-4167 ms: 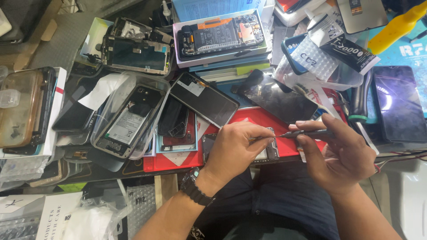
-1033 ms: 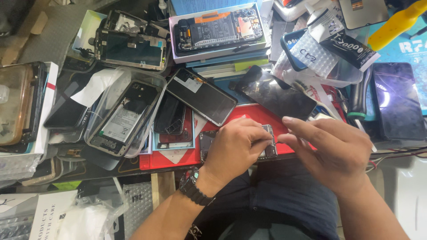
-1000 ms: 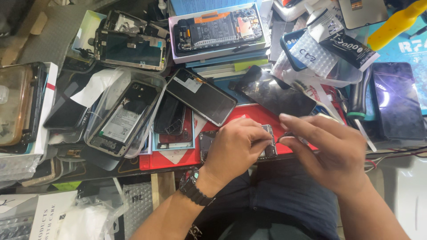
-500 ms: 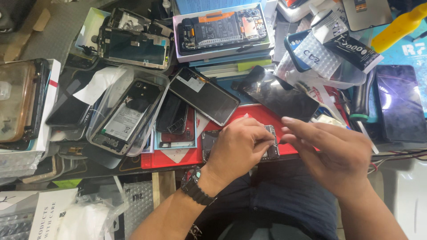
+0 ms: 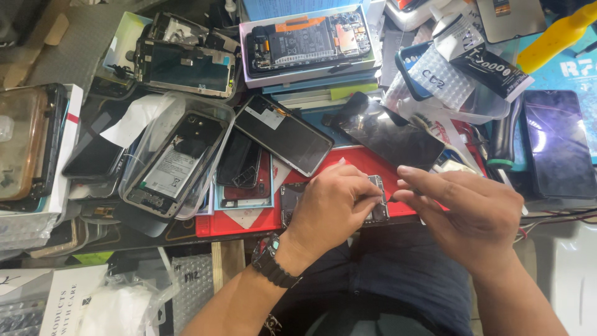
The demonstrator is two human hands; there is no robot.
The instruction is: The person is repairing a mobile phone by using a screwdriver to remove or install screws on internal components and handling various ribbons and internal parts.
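The left hand (image 5: 333,202), with a black braided wristwatch (image 5: 273,261) on its wrist, curls palm-down over a small opened phone with bare circuit parts (image 5: 377,208), its fingers bent and pressing on the phone's top edge so that it holds the device in place. The right hand (image 5: 469,211) comes in from the right with fingers stretched leftward and narrowed together, the fingertips (image 5: 404,171) just beside the phone's right edge; whether they pinch anything cannot be told.

The phone lies flat at the near edge of a red work mat (image 5: 367,158), mostly hidden under the left hand, with only a dark strip of its boards showing.

A clear plastic tub (image 5: 180,152) to the left holds a backless phone with a white label. Further back, a shallow white box (image 5: 308,40) holds another open phone with an orange strip.
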